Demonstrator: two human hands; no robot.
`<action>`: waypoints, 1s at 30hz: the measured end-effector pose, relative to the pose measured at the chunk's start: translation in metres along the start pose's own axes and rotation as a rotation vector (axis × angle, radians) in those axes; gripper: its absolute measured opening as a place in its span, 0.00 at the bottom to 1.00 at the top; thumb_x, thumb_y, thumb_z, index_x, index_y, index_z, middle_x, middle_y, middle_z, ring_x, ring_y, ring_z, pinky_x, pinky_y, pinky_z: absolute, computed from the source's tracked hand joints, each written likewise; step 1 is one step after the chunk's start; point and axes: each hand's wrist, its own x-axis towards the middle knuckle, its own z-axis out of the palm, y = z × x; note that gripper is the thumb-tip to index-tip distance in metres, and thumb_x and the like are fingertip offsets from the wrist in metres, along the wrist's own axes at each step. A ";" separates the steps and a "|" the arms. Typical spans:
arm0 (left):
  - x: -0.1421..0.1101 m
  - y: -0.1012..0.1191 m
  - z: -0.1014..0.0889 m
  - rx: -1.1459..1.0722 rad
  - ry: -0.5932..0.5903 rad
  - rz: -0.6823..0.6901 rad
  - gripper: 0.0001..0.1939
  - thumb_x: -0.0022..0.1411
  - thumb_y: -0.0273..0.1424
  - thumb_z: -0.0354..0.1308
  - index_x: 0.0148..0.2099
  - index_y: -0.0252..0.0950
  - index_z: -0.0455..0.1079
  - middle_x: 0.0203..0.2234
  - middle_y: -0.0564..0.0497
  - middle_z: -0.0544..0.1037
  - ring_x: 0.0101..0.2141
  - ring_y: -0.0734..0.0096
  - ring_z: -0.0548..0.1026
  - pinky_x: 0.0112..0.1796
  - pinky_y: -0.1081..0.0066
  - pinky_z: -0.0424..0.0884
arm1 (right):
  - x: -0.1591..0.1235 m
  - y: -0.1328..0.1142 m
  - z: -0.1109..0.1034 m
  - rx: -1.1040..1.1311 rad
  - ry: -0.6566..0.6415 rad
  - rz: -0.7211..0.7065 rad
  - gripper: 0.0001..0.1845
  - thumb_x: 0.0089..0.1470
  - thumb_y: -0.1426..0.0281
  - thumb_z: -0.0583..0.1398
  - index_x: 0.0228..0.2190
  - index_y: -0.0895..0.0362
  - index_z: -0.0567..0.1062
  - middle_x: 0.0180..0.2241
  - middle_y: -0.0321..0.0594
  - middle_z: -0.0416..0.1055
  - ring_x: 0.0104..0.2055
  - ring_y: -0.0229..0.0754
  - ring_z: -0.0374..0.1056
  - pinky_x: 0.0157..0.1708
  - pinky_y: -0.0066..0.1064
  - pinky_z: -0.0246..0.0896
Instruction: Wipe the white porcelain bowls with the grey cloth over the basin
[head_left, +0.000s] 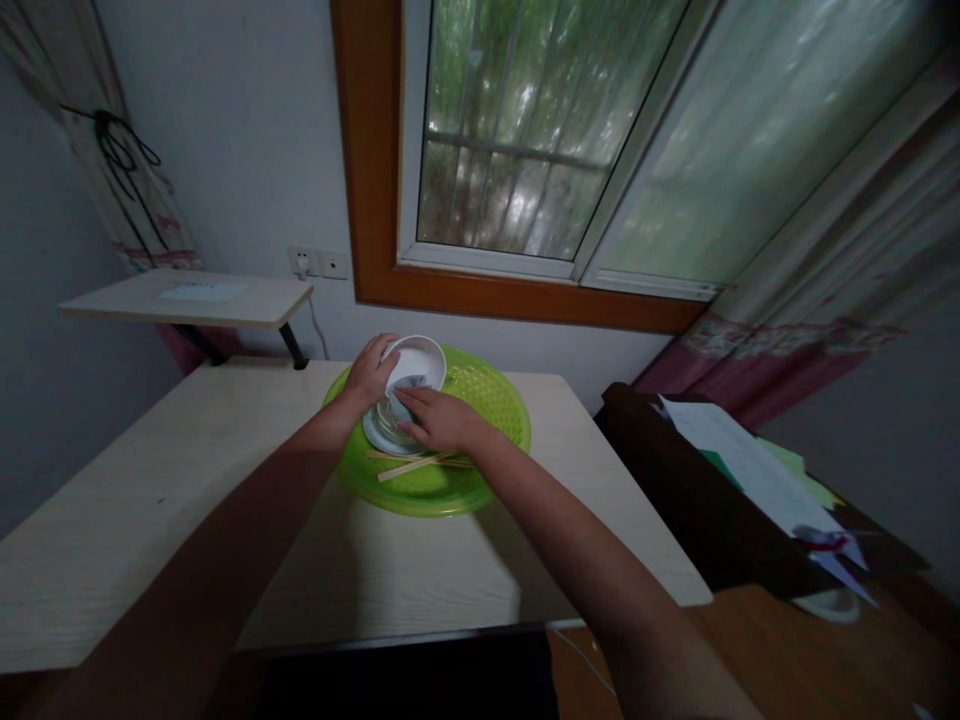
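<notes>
Above the green tray, a white bowl (pixel 426 357) is tilted with its inside toward me. My left hand (pixel 370 372) grips its left rim, thumb toward the inside. My right hand (pixel 441 418) presses a grey-blue cloth (pixel 410 382) against the lower inside of the bowl; the fingers partly cover the cloth. Beneath the hands, a clear glass dish (pixel 382 422) sits on what looks like a pale plate (pixel 401 449), partly hidden. Wooden chopsticks (pixel 409 467) lie crossed on the green tray (pixel 442 500) in front of these dishes.
The tray rests on a pale wooden table (pixel 435 580). A small raised shelf (pixel 255 298) with a paper on it stands at the back left, below a wall socket (pixel 304 262). To the right, a dark piece of furniture (pixel 652 480) holds papers (pixel 739 455).
</notes>
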 end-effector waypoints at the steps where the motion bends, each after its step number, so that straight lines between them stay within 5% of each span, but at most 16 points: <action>1: 0.000 0.002 0.000 -0.006 -0.005 0.001 0.19 0.65 0.38 0.50 0.54 0.38 0.71 0.51 0.42 0.76 0.54 0.56 0.73 0.60 0.55 0.67 | 0.000 0.001 0.001 0.052 0.000 -0.021 0.35 0.70 0.57 0.54 0.68 0.67 0.60 0.67 0.57 0.63 0.67 0.52 0.63 0.66 0.42 0.58; 7: 0.000 0.003 0.000 -0.019 -0.015 -0.014 0.19 0.65 0.38 0.50 0.55 0.39 0.71 0.52 0.43 0.76 0.55 0.57 0.72 0.61 0.56 0.67 | 0.000 0.002 0.005 0.180 0.014 -0.067 0.41 0.67 0.58 0.58 0.71 0.65 0.53 0.70 0.58 0.56 0.71 0.53 0.56 0.69 0.44 0.54; 13: 0.001 -0.002 0.000 -0.008 0.001 -0.027 0.19 0.67 0.40 0.50 0.55 0.40 0.70 0.51 0.43 0.76 0.54 0.58 0.73 0.59 0.57 0.68 | 0.002 -0.001 -0.001 -0.052 0.020 0.058 0.30 0.69 0.57 0.56 0.62 0.65 0.69 0.61 0.56 0.71 0.62 0.54 0.69 0.64 0.45 0.60; 20: 0.001 0.003 -0.001 -0.018 0.023 -0.023 0.19 0.68 0.40 0.50 0.55 0.38 0.70 0.50 0.42 0.77 0.52 0.57 0.74 0.57 0.57 0.69 | 0.003 0.004 0.001 -0.263 0.169 0.147 0.29 0.69 0.57 0.55 0.55 0.71 0.76 0.59 0.63 0.72 0.67 0.59 0.61 0.72 0.54 0.41; 25: 0.001 0.003 -0.002 0.021 0.012 -0.023 0.17 0.67 0.40 0.50 0.53 0.38 0.70 0.49 0.43 0.77 0.52 0.57 0.74 0.58 0.57 0.68 | 0.003 0.002 0.004 -0.205 0.090 0.083 0.31 0.70 0.56 0.54 0.57 0.72 0.74 0.60 0.63 0.71 0.65 0.58 0.64 0.69 0.48 0.51; 30: 0.000 0.000 -0.001 0.032 0.002 0.011 0.18 0.67 0.39 0.50 0.53 0.38 0.70 0.50 0.43 0.76 0.53 0.57 0.73 0.59 0.57 0.67 | 0.000 -0.002 0.005 -0.011 0.005 -0.013 0.37 0.68 0.57 0.57 0.68 0.69 0.60 0.66 0.62 0.63 0.67 0.55 0.63 0.66 0.45 0.58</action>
